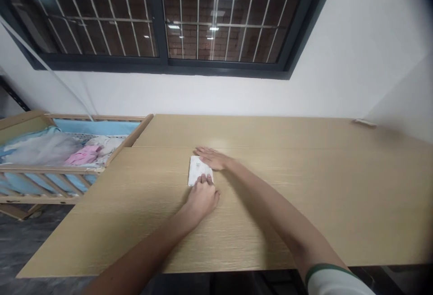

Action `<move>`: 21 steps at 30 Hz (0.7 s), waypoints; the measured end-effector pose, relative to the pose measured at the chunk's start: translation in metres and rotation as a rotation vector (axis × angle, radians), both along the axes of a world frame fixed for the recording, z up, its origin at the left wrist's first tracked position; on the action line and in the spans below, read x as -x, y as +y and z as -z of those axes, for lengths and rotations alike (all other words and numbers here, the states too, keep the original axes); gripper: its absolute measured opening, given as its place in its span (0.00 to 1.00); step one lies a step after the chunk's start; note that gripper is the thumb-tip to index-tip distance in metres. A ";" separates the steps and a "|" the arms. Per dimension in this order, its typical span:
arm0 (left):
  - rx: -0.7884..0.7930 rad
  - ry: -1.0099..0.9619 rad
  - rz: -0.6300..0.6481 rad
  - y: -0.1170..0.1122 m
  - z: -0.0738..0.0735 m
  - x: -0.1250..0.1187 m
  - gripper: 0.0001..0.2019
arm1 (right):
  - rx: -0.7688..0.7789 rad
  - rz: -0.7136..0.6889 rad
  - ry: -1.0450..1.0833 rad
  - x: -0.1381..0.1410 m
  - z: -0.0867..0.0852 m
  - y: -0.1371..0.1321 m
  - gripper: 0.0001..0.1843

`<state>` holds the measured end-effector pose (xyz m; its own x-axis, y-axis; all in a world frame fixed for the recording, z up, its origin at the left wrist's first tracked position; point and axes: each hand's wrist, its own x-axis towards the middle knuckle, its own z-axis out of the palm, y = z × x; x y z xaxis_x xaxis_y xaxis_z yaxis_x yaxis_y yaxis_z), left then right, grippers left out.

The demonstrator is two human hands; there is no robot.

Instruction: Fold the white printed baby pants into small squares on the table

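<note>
A small, flat white piece [195,171], folded into a near-square with a faint print on it, lies on the wooden tabletop [149,223]; it looks like folded cloth. My left hand [204,195] is at its near right corner, fingers curled and pressed together on its edge, thumb out to the right. Stretched flat, my right hand [214,158] rests across the far right corner, its fingers pointing left and partly over the piece. The palm sides of both hands are hidden.
To the left stands a wooden crib [130,139] with blue lining, holding a pink cloth [84,154] and sheer white netting [43,148]. A thin white object [364,123] lies at the table's far right. A barred window [162,62] is set in the wall behind.
</note>
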<state>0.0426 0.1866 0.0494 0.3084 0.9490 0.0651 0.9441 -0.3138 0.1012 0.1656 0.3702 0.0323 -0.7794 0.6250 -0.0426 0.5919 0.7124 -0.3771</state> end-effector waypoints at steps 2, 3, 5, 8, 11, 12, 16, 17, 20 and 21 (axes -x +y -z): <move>0.002 -0.004 -0.006 0.000 0.000 -0.001 0.26 | -0.008 0.026 -0.008 0.001 0.003 0.003 0.40; 0.005 -0.005 -0.011 0.000 0.000 -0.001 0.27 | -0.014 0.038 -0.011 0.002 0.004 0.003 0.41; 0.012 -0.011 -0.020 0.001 -0.001 0.001 0.28 | -0.027 0.058 -0.011 0.002 0.006 0.002 0.42; 0.028 -0.067 -0.049 0.008 -0.007 0.011 0.25 | -0.057 0.087 0.004 0.003 0.008 -0.003 0.43; 0.012 -0.165 -0.173 0.022 -0.012 0.030 0.23 | -0.116 0.114 0.025 0.003 0.007 -0.010 0.42; -0.008 -0.181 -0.233 0.027 -0.012 0.036 0.23 | -0.137 0.129 0.045 0.003 0.006 -0.012 0.41; -0.039 -0.182 -0.387 0.046 -0.006 0.059 0.23 | -0.190 0.257 0.197 -0.004 0.000 -0.029 0.37; -0.026 -0.190 -0.401 0.049 -0.004 0.063 0.23 | -0.191 0.287 0.225 -0.007 0.000 -0.035 0.35; -0.004 -0.251 -0.434 0.053 0.001 0.071 0.23 | -0.184 0.347 0.268 -0.021 -0.002 -0.055 0.30; -0.010 -0.281 -0.444 0.053 0.000 0.072 0.23 | -0.188 0.367 0.288 -0.027 -0.004 -0.062 0.29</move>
